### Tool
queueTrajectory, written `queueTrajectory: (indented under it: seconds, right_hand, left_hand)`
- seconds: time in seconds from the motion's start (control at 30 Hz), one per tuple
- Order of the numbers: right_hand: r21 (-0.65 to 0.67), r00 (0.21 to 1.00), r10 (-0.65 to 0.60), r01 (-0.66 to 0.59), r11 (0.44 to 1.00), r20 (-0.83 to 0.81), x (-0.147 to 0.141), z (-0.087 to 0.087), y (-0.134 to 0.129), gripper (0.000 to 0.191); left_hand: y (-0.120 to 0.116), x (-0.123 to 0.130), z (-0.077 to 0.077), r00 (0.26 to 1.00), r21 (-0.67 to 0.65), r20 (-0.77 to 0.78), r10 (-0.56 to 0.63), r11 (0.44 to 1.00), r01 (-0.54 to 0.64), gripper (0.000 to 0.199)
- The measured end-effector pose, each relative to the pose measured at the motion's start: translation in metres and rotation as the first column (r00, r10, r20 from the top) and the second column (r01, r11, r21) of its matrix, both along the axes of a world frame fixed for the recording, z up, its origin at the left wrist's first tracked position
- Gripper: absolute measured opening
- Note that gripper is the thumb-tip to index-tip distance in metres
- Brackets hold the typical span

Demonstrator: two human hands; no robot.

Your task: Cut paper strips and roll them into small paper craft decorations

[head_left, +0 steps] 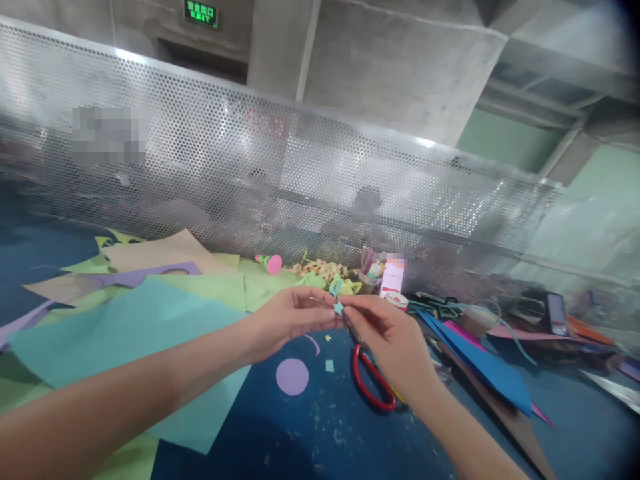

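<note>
A small turquoise paper star (339,308) is pinched between the fingertips of my left hand (295,313) and my right hand (387,327), in the middle of the view. Both hands are closed, with thumbs and index fingers meeting at the star. More turquoise paper (335,287) shows just above the fingertips; I cannot tell whether it joins the star. Below my right hand lie red-handled scissors (374,383), their blades mostly hidden by the hand. A purple paper circle (293,377) and a small pale blue square (329,366) lie on the table below the hands.
Large turquoise (140,333) and green sheets cover the table's left side. Curled yellow strips (323,269), a phone (393,275) and a round white-lidded container (397,301) stand behind the hands. Blue card (480,360) lies right. A perforated metal screen (250,167) borders the back.
</note>
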State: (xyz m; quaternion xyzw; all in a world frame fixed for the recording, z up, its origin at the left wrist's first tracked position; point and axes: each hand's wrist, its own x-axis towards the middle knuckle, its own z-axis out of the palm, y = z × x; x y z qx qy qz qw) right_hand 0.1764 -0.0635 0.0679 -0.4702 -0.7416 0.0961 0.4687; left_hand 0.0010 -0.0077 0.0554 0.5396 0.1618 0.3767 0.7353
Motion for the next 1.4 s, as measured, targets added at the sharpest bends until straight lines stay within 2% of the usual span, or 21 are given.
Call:
queueTrajectory:
  seconds: [0.23,0.33,0.6,0.9,1.1,1.4]
  right_hand:
    - [-0.015,0.99,-0.026,0.024,1.0,-0.142,-0.007,0.0,-0.004,0.013]
    - [0.038,0.996,-0.02,0.024,0.999,-0.092,-0.01,0.001,-0.007,0.006]
    - [0.217,0.99,-0.112,0.091,0.972,0.089,-0.013,0.005,-0.012,0.005]
    - [0.12,0.994,-0.103,0.099,0.988,0.023,-0.012,0.003,-0.01,0.006]
    - [0.016,0.991,-0.03,0.032,0.999,-0.132,-0.011,0.004,-0.007,0.008]
    - [-0.003,0.982,-0.001,0.001,1.0,-0.187,-0.012,0.005,-0.007,0.006]
  left_hand:
    - [-0.001,0.001,0.002,0.998,0.022,-0.009,0.068,0.997,-0.068,0.021]
    - [-0.001,0.0,0.003,0.995,0.037,0.0,0.103,0.994,-0.103,0.02]
    - [-0.004,0.001,0.003,0.988,0.15,-0.029,0.149,0.978,-0.143,0.018]
    - [-0.004,0.001,0.002,0.982,0.254,-0.059,0.178,0.954,-0.158,0.025]
    - [-0.004,0.002,0.003,0.987,0.224,-0.04,0.155,0.964,-0.142,0.024]
    - [-0.006,0.002,0.002,0.99,0.209,-0.027,0.136,0.97,-0.127,0.022]
